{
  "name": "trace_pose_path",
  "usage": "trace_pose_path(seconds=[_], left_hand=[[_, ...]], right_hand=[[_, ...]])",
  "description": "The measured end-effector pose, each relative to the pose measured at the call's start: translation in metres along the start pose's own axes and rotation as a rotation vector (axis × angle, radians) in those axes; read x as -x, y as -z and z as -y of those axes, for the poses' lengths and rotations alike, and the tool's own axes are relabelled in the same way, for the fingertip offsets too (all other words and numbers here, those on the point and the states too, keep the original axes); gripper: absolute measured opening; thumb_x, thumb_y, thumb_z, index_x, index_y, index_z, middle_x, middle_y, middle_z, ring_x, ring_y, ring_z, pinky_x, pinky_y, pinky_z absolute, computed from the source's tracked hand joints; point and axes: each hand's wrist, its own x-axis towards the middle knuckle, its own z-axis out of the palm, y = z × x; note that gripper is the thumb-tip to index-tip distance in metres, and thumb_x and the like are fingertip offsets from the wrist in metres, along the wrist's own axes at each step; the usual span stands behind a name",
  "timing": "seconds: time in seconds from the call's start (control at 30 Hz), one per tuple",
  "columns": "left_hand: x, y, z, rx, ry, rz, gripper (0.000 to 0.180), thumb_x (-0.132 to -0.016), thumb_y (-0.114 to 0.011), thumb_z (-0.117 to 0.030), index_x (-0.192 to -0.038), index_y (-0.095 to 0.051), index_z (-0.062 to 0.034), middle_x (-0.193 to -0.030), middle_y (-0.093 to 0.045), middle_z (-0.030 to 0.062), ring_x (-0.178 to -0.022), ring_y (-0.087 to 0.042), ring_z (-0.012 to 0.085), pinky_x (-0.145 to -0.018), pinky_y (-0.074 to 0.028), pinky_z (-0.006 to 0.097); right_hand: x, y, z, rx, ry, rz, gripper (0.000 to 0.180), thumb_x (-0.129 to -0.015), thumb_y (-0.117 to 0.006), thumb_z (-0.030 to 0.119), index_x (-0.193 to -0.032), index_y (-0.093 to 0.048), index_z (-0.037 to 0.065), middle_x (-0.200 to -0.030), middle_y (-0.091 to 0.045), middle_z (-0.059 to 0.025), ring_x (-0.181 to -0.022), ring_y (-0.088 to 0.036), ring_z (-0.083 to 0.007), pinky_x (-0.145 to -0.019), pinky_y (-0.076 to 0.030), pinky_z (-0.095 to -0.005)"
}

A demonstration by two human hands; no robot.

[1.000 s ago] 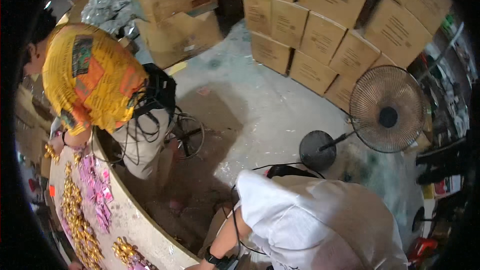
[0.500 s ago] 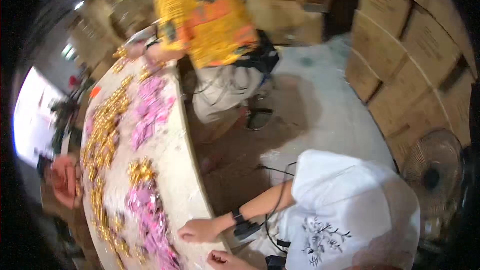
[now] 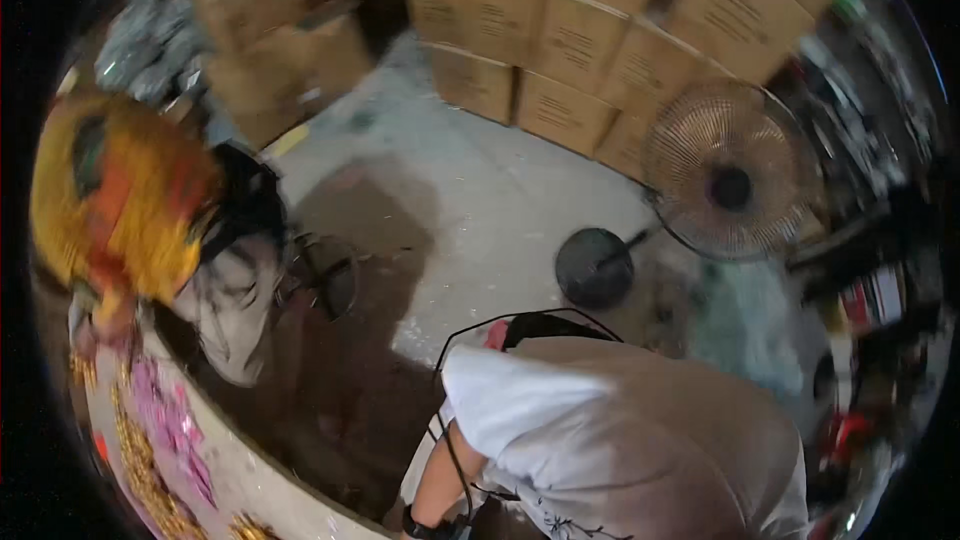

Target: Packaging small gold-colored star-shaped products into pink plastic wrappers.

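Note:
My right forearm point(image 3: 440, 480) shows at the lower edge beneath a white sleeve, with a black wrist strap point(image 3: 432, 528) on it. The right hand itself lies past the frame's edge, so what it holds or touches is hidden. My left hand is out of view. To the left of the forearm runs the curved edge of a pale table point(image 3: 285, 490). On it lie gold shiny pieces point(image 3: 145, 465) in a long strip and pink shiny packets point(image 3: 170, 420). A black cable point(image 3: 455, 445) loops past my arm and behind my white shirt.
A co-worker in a yellow and orange top point(image 3: 125, 200) leans over the table's far end. Beyond the grey floor point(image 3: 500, 190) stand stacked cardboard boxes point(image 3: 570, 40). A standing fan point(image 3: 730, 175) with a round base point(image 3: 594, 268) is at the right. Cluttered shelves point(image 3: 870, 310) line the far right.
The view has swung to the right. The table has slid to the lower left, both my hands have left the picture, and more of the fan and boxes shows.

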Motion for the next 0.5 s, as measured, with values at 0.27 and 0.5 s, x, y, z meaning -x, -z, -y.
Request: trace_pose_path(seconds=[0.27, 0.5], left_hand=[[0.007, -0.008, -0.022, 0.065, -0.133, 0.108, 0.022, -0.090, -0.054, -0.021, -0.090, -0.059, 0.0009, -0.078, -0.060, 0.0145, -0.069, -0.056, 0.0260, -0.062, -0.046, 0.035], [0.003, -0.005, -0.029, 0.062, -0.088, 0.089, 0.025, -0.089, -0.055, -0.024, -0.089, -0.059, -0.0002, -0.078, -0.060, 0.0154, -0.071, -0.057, 0.0290, -0.062, -0.046, 0.037]], right_hand=[[0.038, 0.032, 0.023, 0.059, 0.021, -0.152, 0.031, -0.090, -0.046, 0.031, -0.089, -0.057, 0.002, -0.075, -0.058, -0.0205, -0.069, -0.054, -0.0360, -0.063, -0.041, -0.0453], [0.042, 0.047, 0.024, 0.046, 0.033, -0.115, 0.027, -0.087, -0.047, 0.028, -0.083, -0.054, 0.003, -0.069, -0.055, -0.0200, -0.063, -0.052, -0.0355, -0.059, -0.039, -0.0454]])
